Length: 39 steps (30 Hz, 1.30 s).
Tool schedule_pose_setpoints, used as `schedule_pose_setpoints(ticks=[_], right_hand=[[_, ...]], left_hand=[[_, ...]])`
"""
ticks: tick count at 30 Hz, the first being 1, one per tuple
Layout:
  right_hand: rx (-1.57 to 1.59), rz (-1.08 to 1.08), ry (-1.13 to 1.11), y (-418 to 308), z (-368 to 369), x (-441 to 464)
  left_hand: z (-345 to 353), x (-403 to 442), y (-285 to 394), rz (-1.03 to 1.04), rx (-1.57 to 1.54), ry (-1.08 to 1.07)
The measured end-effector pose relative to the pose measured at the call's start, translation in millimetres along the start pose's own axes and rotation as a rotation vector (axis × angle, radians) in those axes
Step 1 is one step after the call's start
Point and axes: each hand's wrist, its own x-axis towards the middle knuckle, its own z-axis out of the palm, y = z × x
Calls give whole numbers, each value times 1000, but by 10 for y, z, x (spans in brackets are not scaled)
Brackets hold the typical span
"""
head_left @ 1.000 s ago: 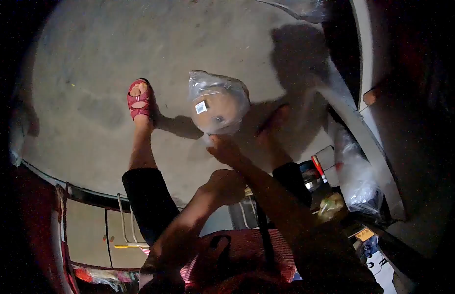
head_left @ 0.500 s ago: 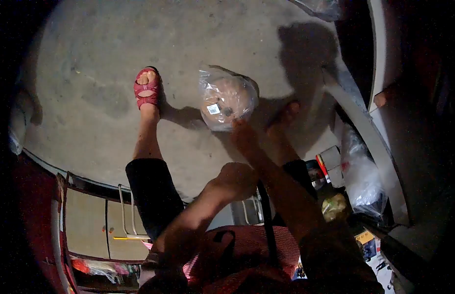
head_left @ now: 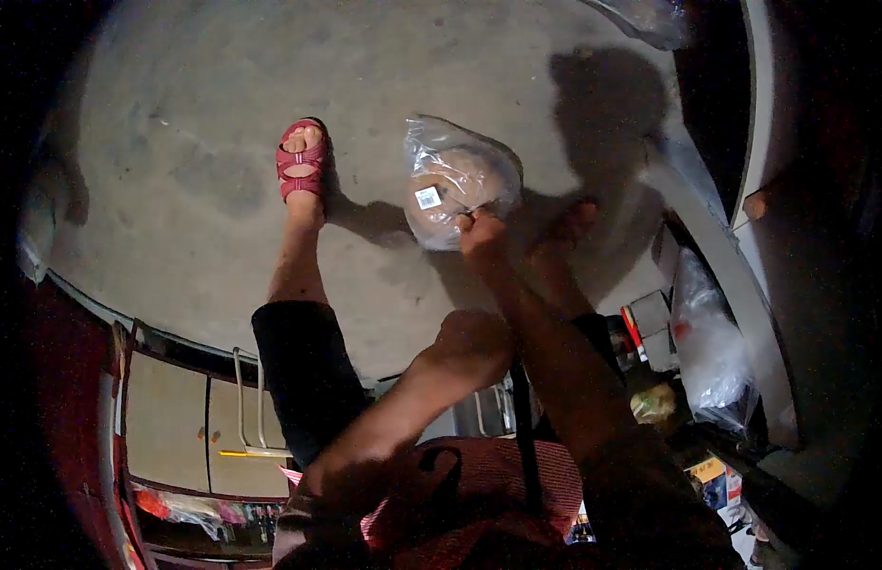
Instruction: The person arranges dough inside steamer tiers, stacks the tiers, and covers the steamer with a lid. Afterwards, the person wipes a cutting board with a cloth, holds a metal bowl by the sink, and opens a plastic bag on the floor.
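A clear plastic bag [head_left: 441,142] with a round brown item inside and a white barcode label [head_left: 427,198] rests on the concrete floor. My right hand [head_left: 483,236] is closed, its fingers pinching the bag's plastic at the near right side. Closer to my body, my left hand [head_left: 474,342] is bent inward beside my right forearm. Its back faces up and its fingers are hidden, so I cannot see what it holds, if anything.
My foot in a red sandal [head_left: 301,161] stands left of the bag; the other foot [head_left: 576,220] is in shadow to the right. A cabinet [head_left: 165,418] is at lower left. A filled plastic bag [head_left: 711,351] lies at right beside a curved pale edge [head_left: 759,285].
My right hand has shifted and now shows more clearly, pinching the plastic. The whole view has moved slightly, with the bag and sandal appearing further right. My left hand stays bent near my right forearm.
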Motion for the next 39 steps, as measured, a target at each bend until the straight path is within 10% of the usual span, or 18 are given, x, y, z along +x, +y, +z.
schedule_pose_setpoints(ticks=[10,20,31,39], right_hand=[[97,271,-233,401,66,-206],[-467,1,-386,572,51,-365],[382,333,-467,-404,-939,-57],[380,326,-392,-344,-1130,169]], left_hand=[[-15,6,26,48,32,-9],[-46,34,39,63,63,28],[84,93,-6,28,-51,121],[-97,75,61,80,-66,171]])
